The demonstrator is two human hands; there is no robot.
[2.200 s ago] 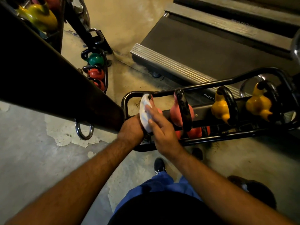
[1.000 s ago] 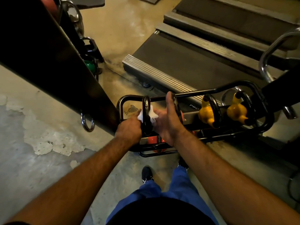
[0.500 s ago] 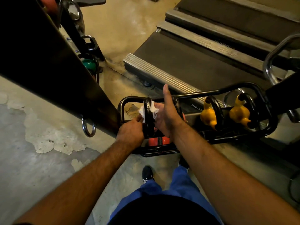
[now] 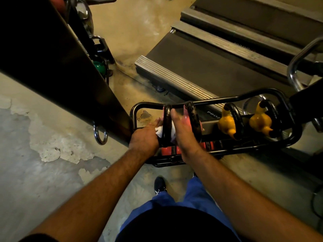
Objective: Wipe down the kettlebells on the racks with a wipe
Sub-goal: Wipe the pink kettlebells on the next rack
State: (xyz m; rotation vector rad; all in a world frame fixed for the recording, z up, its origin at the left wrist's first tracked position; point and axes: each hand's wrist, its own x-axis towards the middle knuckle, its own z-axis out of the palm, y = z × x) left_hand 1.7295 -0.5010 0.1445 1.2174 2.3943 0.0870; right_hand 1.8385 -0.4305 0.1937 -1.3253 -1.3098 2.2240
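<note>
Two red kettlebells (image 4: pixel 193 119), two yellow ones (image 4: pixel 227 124), one wipe (image 4: pixel 160 131); left hand (image 4: pixel 144 140) fingers grasp it, right hand (image 4: pixel 183 130) fingers straight; writing reads "PRO"

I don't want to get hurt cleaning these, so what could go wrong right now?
1. The right hand sits between two black handles; if a red kettlebell shifts, fingers could get pinched.
2. The wipe in the left hand is bunched against the handle and might snag or tear.

White letters "PRO" are showing on the treadmill (image 4: pixel 201 67) side rail, right of centre frame, cut off behind a kettlebell handle (image 4: pixel 192 117). Fainter printing on the upper-right rail is staying unreadable.
</note>
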